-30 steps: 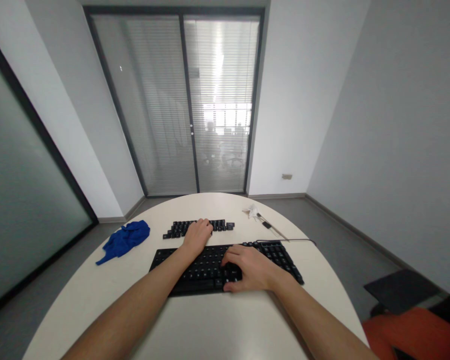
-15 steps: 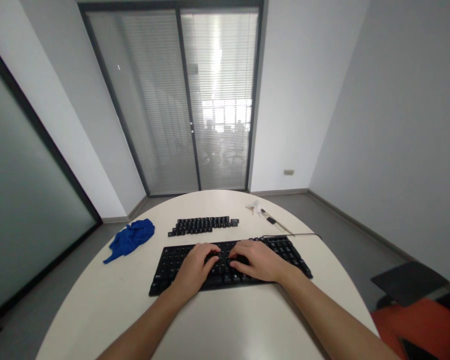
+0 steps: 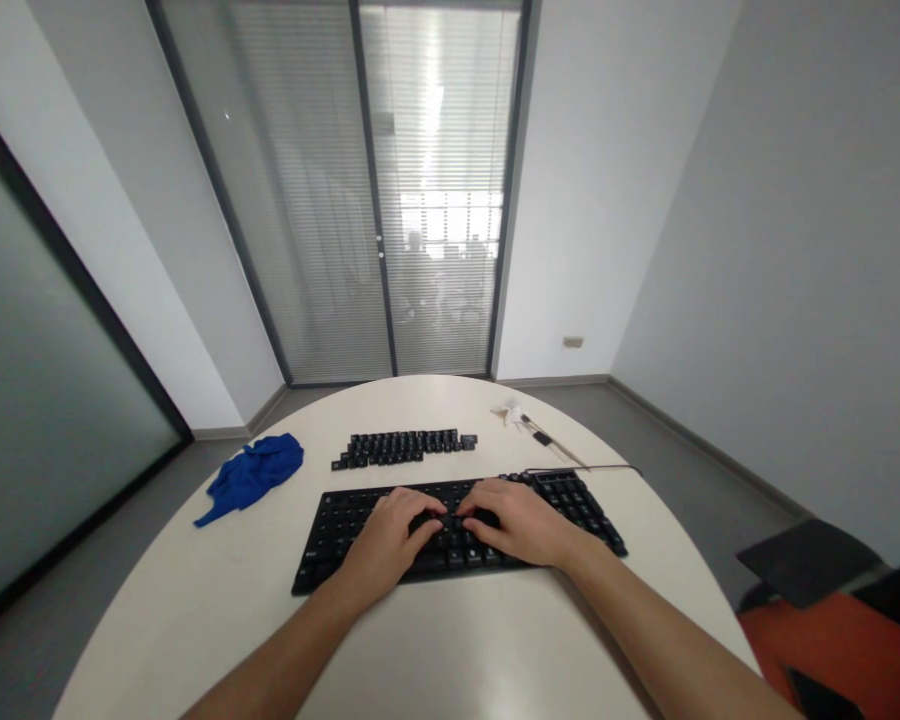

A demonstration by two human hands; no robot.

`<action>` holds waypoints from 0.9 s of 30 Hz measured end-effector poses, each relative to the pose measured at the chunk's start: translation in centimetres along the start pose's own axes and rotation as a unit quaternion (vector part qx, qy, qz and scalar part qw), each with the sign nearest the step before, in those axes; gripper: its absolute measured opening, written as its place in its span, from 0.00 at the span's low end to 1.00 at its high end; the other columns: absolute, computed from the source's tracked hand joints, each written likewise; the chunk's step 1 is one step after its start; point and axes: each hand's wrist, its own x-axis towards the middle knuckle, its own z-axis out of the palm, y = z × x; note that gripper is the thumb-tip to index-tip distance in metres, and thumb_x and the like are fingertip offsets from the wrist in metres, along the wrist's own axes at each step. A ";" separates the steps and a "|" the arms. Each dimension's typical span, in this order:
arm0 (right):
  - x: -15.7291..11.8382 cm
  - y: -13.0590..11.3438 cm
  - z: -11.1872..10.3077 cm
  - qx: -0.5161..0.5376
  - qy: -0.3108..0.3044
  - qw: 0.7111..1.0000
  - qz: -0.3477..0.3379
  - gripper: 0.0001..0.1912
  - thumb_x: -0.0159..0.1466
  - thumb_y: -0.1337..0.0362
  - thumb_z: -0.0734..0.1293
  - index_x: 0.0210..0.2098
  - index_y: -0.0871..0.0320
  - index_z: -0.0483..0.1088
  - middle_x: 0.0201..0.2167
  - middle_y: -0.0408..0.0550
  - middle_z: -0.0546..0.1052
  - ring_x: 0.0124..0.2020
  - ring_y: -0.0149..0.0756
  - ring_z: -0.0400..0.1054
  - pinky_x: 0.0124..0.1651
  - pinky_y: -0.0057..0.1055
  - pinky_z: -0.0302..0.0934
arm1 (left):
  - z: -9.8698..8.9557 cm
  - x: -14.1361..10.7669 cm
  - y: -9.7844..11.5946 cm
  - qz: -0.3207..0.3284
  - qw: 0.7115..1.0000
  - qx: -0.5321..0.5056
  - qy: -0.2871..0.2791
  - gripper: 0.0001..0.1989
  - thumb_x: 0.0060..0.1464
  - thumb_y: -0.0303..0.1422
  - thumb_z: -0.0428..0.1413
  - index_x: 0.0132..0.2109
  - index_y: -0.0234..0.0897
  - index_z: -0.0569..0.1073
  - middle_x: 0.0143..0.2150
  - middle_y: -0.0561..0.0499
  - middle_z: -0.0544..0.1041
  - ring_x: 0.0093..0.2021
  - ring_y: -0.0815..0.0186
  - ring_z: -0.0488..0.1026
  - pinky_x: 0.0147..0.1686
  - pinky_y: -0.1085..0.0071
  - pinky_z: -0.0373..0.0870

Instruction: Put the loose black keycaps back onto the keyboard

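A black keyboard (image 3: pixel 330 540) lies across the table in front of me, and in its middle some keys look bare of their caps. Over that middle part, my left hand (image 3: pixel 390 535) has its thumb and forefinger tips close together in a pinch. My right hand (image 3: pixel 514 520) faces it from the other side, likewise pinched at the keys. Whatever is between the fingertips is too small to make out. Beyond the keyboard, several loose black keycaps (image 3: pixel 397 447) are lined up in rows.
A crumpled blue cloth (image 3: pixel 251 475) lies at the left of the round white table (image 3: pixel 450 650). At the back right are a crumpled white piece (image 3: pixel 510 410) and a thin stick (image 3: pixel 562 453) with black parts. The keyboard cable (image 3: pixel 607 467) runs right. An orange-seated chair (image 3: pixel 832 640) stands at right.
The view has shifted slightly. Both hands stay at the middle of the keyboard, with only slight finger movement.
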 end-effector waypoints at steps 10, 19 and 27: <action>0.0 0.2 0.2 0.000 0.001 1.000 -0.004 0.09 0.69 0.64 0.63 0.45 0.56 0.74 0.40 0.47 0.79 0.43 0.37 0.72 0.49 0.32 0.63 | -0.1 -0.1 0.4 0.030 0.999 0.030 -0.006 0.07 0.62 0.30 0.59 0.46 0.44 0.79 0.45 0.52 0.81 0.49 0.59 0.73 0.51 0.60 0.68; 0.0 0.2 0.2 0.002 -0.001 1.000 -0.004 0.10 0.70 0.63 0.63 0.45 0.55 0.75 0.40 0.48 0.79 0.43 0.38 0.72 0.49 0.33 0.64 | 0.1 -0.1 0.7 0.052 0.996 0.072 -0.017 0.11 0.66 0.32 0.53 0.48 0.43 0.80 0.44 0.48 0.79 0.47 0.58 0.72 0.48 0.59 0.69; 0.1 0.3 0.4 -0.004 -0.004 1.000 -0.007 0.09 0.70 0.64 0.63 0.43 0.56 0.75 0.40 0.48 0.78 0.43 0.37 0.71 0.48 0.33 0.64 | -0.1 -0.5 1.5 0.093 0.990 0.108 -0.013 0.12 0.66 0.28 0.51 0.50 0.42 0.78 0.46 0.48 0.76 0.46 0.59 0.71 0.48 0.60 0.67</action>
